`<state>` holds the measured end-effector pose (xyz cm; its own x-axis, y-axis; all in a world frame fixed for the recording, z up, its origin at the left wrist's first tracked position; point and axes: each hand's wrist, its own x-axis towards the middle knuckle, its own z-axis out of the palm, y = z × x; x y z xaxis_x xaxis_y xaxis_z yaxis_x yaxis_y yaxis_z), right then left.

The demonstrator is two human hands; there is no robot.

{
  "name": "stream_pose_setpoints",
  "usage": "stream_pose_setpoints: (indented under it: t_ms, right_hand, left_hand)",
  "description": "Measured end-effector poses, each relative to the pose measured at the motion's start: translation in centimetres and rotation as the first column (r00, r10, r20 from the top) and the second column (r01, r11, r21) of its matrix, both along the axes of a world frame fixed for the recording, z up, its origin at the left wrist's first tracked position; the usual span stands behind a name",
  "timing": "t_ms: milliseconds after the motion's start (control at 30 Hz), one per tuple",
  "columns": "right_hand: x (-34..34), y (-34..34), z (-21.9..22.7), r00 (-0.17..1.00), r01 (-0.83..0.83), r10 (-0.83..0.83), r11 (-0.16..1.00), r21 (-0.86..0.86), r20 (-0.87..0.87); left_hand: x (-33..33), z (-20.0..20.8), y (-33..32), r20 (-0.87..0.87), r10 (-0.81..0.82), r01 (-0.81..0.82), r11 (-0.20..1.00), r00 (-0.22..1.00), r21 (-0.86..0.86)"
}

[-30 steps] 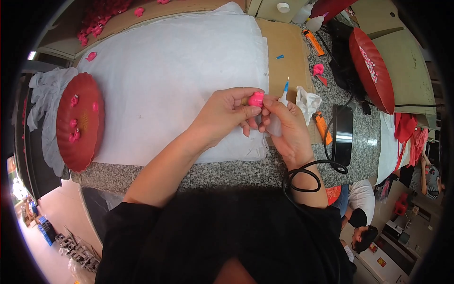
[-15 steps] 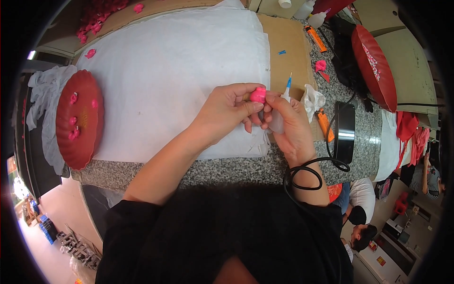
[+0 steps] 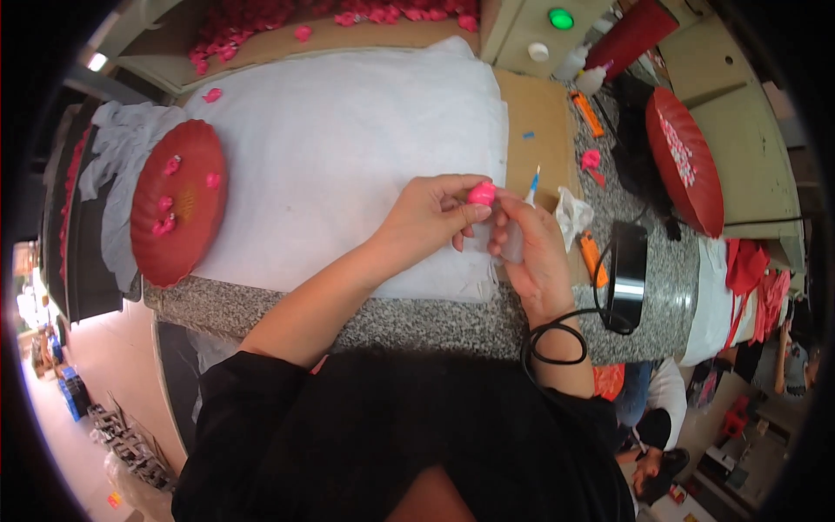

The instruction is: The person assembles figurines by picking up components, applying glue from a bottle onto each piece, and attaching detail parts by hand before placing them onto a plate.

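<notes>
My left hand [image 3: 432, 211] pinches a small glossy pink figure [image 3: 481, 193] between thumb and fingers, above the white sheet's right side. Close beside it, my right hand [image 3: 537, 252] is wrapped round a translucent squeeze bottle [image 3: 513, 242]. The bottle's thin needle tip with a blue base [image 3: 535, 180] points up and away from me. Fingertips of my right hand come very near the pink figure; whether they touch it I cannot tell. A black cable [image 3: 557, 326] loops over my right wrist.
A red scalloped tray [image 3: 202, 148] with several pink figures stands at left. Another red tray [image 3: 700, 196] holds small pale pieces at right. Orange tubes [image 3: 587, 114], crumpled tissue [image 3: 571, 217] and a black glossy device [image 3: 628, 278] lie on the right. Many pink pieces [image 3: 252, 35] fill the back shelf.
The view has tilted, so the table sits lower and more of the back shelf shows. The pink figure has turned in my left fingers. A person at lower right has shifted posture.
</notes>
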<state>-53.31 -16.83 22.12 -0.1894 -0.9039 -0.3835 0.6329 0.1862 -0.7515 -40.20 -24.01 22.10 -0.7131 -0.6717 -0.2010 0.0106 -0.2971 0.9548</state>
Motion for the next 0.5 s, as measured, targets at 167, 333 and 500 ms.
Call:
stream_pose_setpoints:
  t_ms: [167, 333, 500]
  right_hand:
    - [0.0, 0.4, -0.2, 0.996, 0.092, -0.092, 0.995, 0.047, -0.002]
    - [0.4, 0.7, 0.2, 0.997, 0.073, -0.073, 0.997, 0.022, 0.026]
    - [0.5, 0.6, 0.5, 0.998, 0.043, -0.044, 0.999, 0.031, 0.032]
  left_hand:
    - [2.3, 2.0, -2.6, -0.049, 0.405, -0.404, 0.88, 0.913, -0.249]
    - [13.9, 2.5, -7.3, -0.105, 0.805, -0.635, 0.372, 0.584, -0.677]
    - [17.3, 2.9, -10.8, 0.167, 0.916, -0.229, 0.262, 0.365, -0.938]
